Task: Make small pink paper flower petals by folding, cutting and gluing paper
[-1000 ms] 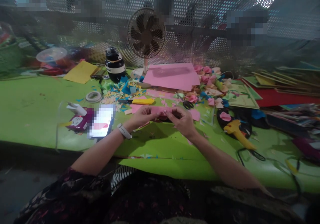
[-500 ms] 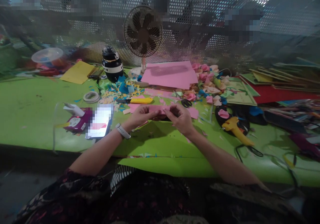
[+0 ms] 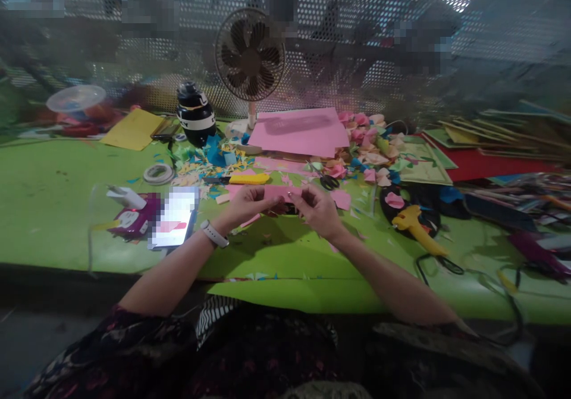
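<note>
Between my two hands is a small piece of pink paper [image 3: 277, 192], held above the green table. My left hand [image 3: 250, 204], with a white watch on its wrist, pinches the paper's left part. My right hand [image 3: 319, 211] grips its right end between thumb and fingers. Just behind the hands lie a yellow utility knife [image 3: 250, 179] and a pair of dark-handled scissors [image 3: 329, 182]. Pink paper scraps [image 3: 341, 200] surround them. Whatever the fingers cover of the paper is hidden.
Large pink sheets [image 3: 298, 131] lie before a fan [image 3: 250, 54]. A black bottle [image 3: 196, 116], tape roll [image 3: 159, 173] and lit phone [image 3: 173, 217] are to the left. A yellow glue gun [image 3: 419, 229] and a heap of paper petals [image 3: 370, 143] are to the right.
The view has shifted slightly, so everything sits a little further left. Both hands keep their hold on the pink paper, with hardly any movement of the fingers.
</note>
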Tool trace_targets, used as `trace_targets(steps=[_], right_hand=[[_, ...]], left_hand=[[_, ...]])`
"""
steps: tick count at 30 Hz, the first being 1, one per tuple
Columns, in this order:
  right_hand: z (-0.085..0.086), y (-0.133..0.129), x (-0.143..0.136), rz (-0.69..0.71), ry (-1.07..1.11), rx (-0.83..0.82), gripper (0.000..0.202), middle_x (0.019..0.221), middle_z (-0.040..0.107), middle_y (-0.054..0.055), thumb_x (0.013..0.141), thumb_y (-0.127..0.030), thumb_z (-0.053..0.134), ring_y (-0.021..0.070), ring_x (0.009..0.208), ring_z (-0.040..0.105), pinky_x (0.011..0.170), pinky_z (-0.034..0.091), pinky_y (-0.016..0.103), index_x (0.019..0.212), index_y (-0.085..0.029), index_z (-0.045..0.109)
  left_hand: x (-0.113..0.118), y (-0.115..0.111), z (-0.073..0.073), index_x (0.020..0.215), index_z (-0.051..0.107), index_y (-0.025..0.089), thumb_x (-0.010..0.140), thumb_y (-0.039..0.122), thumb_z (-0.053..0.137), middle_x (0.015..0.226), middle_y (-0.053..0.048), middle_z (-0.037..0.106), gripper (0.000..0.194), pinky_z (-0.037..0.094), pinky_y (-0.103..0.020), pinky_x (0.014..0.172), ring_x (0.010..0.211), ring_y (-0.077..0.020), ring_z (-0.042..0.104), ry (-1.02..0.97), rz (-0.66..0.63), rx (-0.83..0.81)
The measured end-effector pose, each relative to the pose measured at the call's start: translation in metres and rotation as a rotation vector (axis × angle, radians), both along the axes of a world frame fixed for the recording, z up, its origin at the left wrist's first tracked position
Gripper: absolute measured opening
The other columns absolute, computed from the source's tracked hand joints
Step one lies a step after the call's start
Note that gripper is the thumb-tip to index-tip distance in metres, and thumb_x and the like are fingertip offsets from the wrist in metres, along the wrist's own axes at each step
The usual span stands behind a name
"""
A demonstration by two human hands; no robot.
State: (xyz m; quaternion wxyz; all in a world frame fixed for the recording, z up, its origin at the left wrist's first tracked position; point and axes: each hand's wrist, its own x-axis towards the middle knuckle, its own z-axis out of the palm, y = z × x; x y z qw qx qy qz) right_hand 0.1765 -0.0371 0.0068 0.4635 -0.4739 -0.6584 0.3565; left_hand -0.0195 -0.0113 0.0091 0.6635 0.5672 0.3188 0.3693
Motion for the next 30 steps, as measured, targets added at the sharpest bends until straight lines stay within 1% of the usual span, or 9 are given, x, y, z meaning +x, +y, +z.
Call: trace_targets(steps=[7,10,13,15,19,23,26,30], right_hand=[[-0.005,0.002,0.0,0.082,0.008,-0.028,0.047,0.064,0.056,-0.002,0.08,-0.067,0.067,0.0116,0.052,0.051,0.046,0.042,0.026,0.075,-0.021,0.056],[-0.006,0.003,0.001,0.068,-0.01,-0.016,0.046,0.062,0.054,-0.002,0.082,-0.064,0.066,0.0113,0.051,0.051,0.046,0.043,0.026,0.071,-0.021,0.053],[-0.002,0.003,0.002,0.052,-0.026,-0.005,0.048,0.059,0.052,-0.002,0.083,-0.063,0.066,0.0109,0.05,0.051,0.045,0.042,0.025,0.066,-0.022,0.049],[0.0,0.003,0.002,0.072,0.001,-0.018,0.048,0.06,0.053,-0.002,0.081,-0.065,0.066,0.0108,0.051,0.051,0.045,0.044,0.025,0.068,-0.022,0.05],[0.002,0.001,0.001,0.122,0.05,-0.052,0.05,0.062,0.052,-0.003,0.079,-0.068,0.067,0.0104,0.051,0.05,0.045,0.046,0.025,0.071,-0.022,0.049],[0.0,0.0,0.0,0.133,0.026,-0.033,0.047,0.061,0.051,-0.003,0.081,-0.065,0.067,0.0107,0.052,0.05,0.047,0.044,0.026,0.071,-0.022,0.05],[0.004,-0.001,0.002,0.115,0.011,-0.033,0.045,0.064,0.056,-0.001,0.082,-0.063,0.067,0.0113,0.053,0.052,0.048,0.045,0.026,0.073,-0.021,0.054],[0.012,0.0,0.006,0.123,0.076,-0.07,0.044,0.066,0.061,-0.001,0.08,-0.063,0.068,0.011,0.053,0.054,0.048,0.048,0.025,0.081,-0.02,0.058]], left_hand=[[0.003,0.001,-0.003,0.088,0.075,0.012,0.065,0.052,0.086,0.082,-0.009,0.078,0.048,0.061,-0.03,0.072,0.071,-0.017,0.074,-0.003,0.054,-0.009],[0.004,0.0,-0.002,0.086,0.075,0.012,0.064,0.052,0.087,0.078,-0.007,0.077,0.047,0.061,-0.029,0.071,0.066,-0.0151,0.072,-0.024,0.087,0.002],[0.003,-0.001,0.0,0.085,0.075,0.012,0.065,0.051,0.087,0.077,-0.007,0.077,0.045,0.061,-0.029,0.072,0.065,-0.0147,0.071,-0.018,0.117,0.013],[0.002,-0.001,0.0,0.086,0.075,0.012,0.066,0.052,0.086,0.079,-0.008,0.077,0.047,0.061,-0.029,0.07,0.067,-0.0158,0.072,-0.012,0.131,0.023],[0.0,0.0,-0.002,0.091,0.076,0.012,0.066,0.052,0.086,0.083,-0.01,0.078,0.048,0.06,-0.027,0.065,0.071,-0.0185,0.075,0.012,0.084,0.025],[-0.002,0.003,-0.006,0.087,0.076,0.011,0.066,0.051,0.086,0.079,-0.011,0.078,0.046,0.061,-0.027,0.064,0.068,-0.0174,0.074,0.028,0.051,0.012],[-0.004,0.006,-0.008,0.085,0.075,0.011,0.066,0.05,0.086,0.078,-0.011,0.078,0.046,0.061,-0.027,0.065,0.066,-0.0165,0.073,0.033,0.066,0.006],[-0.004,0.007,-0.007,0.086,0.074,0.011,0.07,0.048,0.084,0.079,-0.01,0.078,0.042,0.059,-0.025,0.065,0.067,-0.0145,0.073,0.014,0.125,0.023]])
